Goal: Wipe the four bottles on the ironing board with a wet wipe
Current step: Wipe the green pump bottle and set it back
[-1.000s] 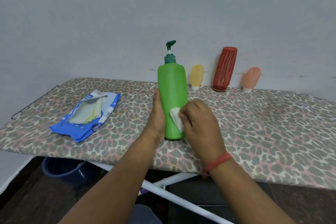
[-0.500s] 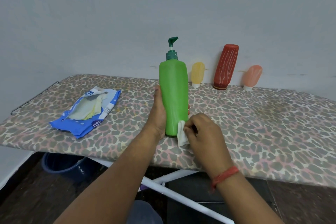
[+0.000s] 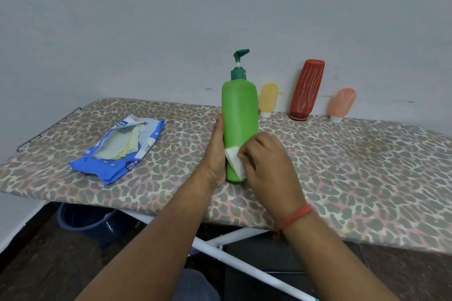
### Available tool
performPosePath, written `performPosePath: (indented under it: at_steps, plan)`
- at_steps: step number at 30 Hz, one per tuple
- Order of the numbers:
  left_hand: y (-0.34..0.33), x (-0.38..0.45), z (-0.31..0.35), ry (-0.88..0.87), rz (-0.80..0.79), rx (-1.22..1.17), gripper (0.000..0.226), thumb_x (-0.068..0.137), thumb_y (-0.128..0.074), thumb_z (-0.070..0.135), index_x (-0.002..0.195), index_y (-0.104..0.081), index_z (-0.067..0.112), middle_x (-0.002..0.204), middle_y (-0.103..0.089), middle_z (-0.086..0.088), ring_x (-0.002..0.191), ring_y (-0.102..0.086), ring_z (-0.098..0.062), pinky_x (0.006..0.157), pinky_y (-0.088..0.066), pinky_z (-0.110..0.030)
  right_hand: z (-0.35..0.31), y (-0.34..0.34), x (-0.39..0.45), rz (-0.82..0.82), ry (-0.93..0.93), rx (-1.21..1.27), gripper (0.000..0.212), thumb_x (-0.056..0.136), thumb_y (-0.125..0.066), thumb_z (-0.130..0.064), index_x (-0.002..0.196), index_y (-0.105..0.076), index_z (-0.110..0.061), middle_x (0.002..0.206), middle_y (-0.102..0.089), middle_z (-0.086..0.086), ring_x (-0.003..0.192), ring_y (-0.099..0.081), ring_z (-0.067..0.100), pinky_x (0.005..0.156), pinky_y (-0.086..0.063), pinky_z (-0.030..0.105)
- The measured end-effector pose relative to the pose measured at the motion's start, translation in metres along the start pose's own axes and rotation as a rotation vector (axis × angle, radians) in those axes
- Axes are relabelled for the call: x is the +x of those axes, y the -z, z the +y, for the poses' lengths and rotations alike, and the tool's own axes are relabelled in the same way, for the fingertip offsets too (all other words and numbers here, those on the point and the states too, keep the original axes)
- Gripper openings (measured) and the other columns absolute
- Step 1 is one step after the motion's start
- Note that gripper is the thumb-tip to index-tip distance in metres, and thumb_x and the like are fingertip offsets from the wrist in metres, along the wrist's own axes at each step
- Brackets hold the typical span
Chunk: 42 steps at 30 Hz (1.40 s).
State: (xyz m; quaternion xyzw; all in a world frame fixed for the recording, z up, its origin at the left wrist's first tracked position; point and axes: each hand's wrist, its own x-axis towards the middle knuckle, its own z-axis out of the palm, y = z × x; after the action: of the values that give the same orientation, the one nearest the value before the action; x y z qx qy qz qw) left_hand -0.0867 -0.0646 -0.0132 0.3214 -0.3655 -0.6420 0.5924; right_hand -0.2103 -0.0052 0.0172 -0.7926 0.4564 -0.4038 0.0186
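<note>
A tall green pump bottle (image 3: 239, 115) stands upright near the front of the leopard-print ironing board (image 3: 354, 166). My left hand (image 3: 216, 151) grips its lower left side. My right hand (image 3: 269, 166) pinches a white wet wipe (image 3: 234, 162) and presses it against the bottle's lower front. Against the wall at the back lean a small yellow bottle (image 3: 268, 99), a tall red bottle (image 3: 307, 89) and a small peach bottle (image 3: 342, 104), each cap down.
An open blue wet-wipe pack (image 3: 119, 151) lies on the board to the left. A metal rack edge (image 3: 46, 129) ends the board's left side. Below are a blue bucket (image 3: 83, 222) and the white board legs (image 3: 244, 266).
My right hand slid the wipe down to the bottle's base, then back up a little onto its lower front. The left hand kept its hold on the bottle.
</note>
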Motion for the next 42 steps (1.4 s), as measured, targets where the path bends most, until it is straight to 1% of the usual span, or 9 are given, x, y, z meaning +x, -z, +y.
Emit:
performPosePath:
  at_steps: [4, 10, 14, 20, 26, 29, 34, 39, 42]
  plan:
    - [0.0, -0.001, -0.003, -0.038, -0.001, -0.007, 0.06, 0.103, -0.033, 0.062, 0.115, -0.077, 0.024, 0.117, -0.074, -0.011, 0.112, -0.07, -0.023, 0.087, -0.058, -0.035, -0.009, 0.004, 0.05, 0.112, 0.025, -0.035, 0.008, 0.09, -0.064, -0.006, 0.083, -0.065, -0.003, 0.09, -0.057, 0.008, 0.086, -0.05, 0.024, 0.072, -0.045, 0.037]
    - [0.002, 0.003, 0.0, 0.05, -0.029, -0.067, 0.07, 0.096, -0.037, 0.07, 0.101, -0.081, 0.015, 0.096, -0.075, -0.01, 0.089, -0.073, -0.02, 0.078, -0.059, -0.034, -0.012, -0.01, 0.006, 0.044, 0.024, -0.069, 0.009, 0.085, -0.068, -0.002, 0.078, -0.065, -0.006, 0.089, -0.057, 0.004, 0.084, -0.046, 0.02, 0.068, -0.044, 0.035]
    - [0.002, 0.003, -0.001, 0.079, -0.052, -0.041, 0.086, 0.081, -0.043, 0.077, 0.115, -0.068, 0.003, 0.093, -0.07, -0.021, 0.082, -0.068, -0.028, 0.077, -0.058, -0.038, -0.003, -0.014, -0.036, -0.072, 0.081, -0.086, 0.009, 0.086, -0.069, -0.002, 0.079, -0.066, -0.007, 0.092, -0.058, 0.003, 0.083, -0.047, 0.019, 0.068, -0.044, 0.034]
    - [0.001, 0.002, 0.001, 0.062, -0.031, -0.017, 0.077, 0.091, -0.035, 0.076, 0.092, -0.081, 0.015, 0.088, -0.073, -0.011, 0.079, -0.071, -0.02, 0.074, -0.06, -0.032, 0.001, -0.006, -0.013, -0.016, 0.047, -0.048, 0.008, 0.088, -0.067, -0.003, 0.08, -0.067, -0.006, 0.092, -0.059, 0.005, 0.085, -0.05, 0.021, 0.071, -0.045, 0.035]
    - [0.001, 0.001, -0.001, 0.069, -0.043, 0.039, 0.087, 0.085, -0.035, 0.082, 0.107, -0.076, 0.008, 0.095, -0.074, -0.018, 0.083, -0.072, -0.026, 0.076, -0.059, -0.037, 0.009, -0.006, -0.037, -0.056, 0.118, -0.037, 0.011, 0.087, -0.068, -0.002, 0.077, -0.064, -0.005, 0.089, -0.058, 0.006, 0.08, -0.051, 0.024, 0.069, -0.043, 0.034]
    - [-0.002, -0.001, 0.0, 0.048, -0.052, 0.049, 0.075, 0.093, -0.033, 0.075, 0.101, -0.081, 0.018, 0.097, -0.076, -0.01, 0.09, -0.073, -0.019, 0.078, -0.059, -0.032, 0.0, -0.006, -0.008, -0.01, 0.089, -0.035, 0.012, 0.09, -0.066, -0.008, 0.079, -0.065, -0.005, 0.087, -0.056, 0.007, 0.082, -0.048, 0.021, 0.07, -0.043, 0.034]
    - [-0.01, -0.006, 0.001, -0.024, -0.014, 0.039, 0.053, 0.103, -0.037, 0.062, 0.112, -0.076, 0.027, 0.115, -0.074, -0.007, 0.113, -0.069, -0.02, 0.09, -0.056, -0.035, -0.011, -0.004, 0.054, 0.15, 0.045, -0.026, 0.007, 0.09, -0.064, -0.008, 0.084, -0.066, -0.005, 0.093, -0.057, 0.007, 0.089, -0.048, 0.022, 0.074, -0.042, 0.032]
    - [-0.002, 0.0, -0.001, 0.033, -0.009, 0.043, 0.069, 0.102, -0.027, 0.066, 0.098, -0.082, 0.024, 0.095, -0.077, -0.004, 0.092, -0.073, -0.015, 0.077, -0.058, -0.028, -0.008, -0.011, 0.008, 0.102, 0.06, -0.053, 0.004, 0.088, -0.067, -0.005, 0.084, -0.067, -0.007, 0.095, -0.056, 0.005, 0.089, -0.047, 0.02, 0.076, -0.044, 0.033]
    - [-0.003, 0.0, -0.002, 0.032, -0.009, 0.112, 0.069, 0.102, -0.025, 0.067, 0.101, -0.081, 0.026, 0.099, -0.078, -0.005, 0.097, -0.073, -0.016, 0.08, -0.058, -0.029, -0.003, -0.006, 0.01, 0.106, 0.1, -0.061, 0.004, 0.089, -0.067, -0.006, 0.085, -0.069, -0.006, 0.093, -0.058, 0.007, 0.088, -0.049, 0.023, 0.075, -0.045, 0.036]
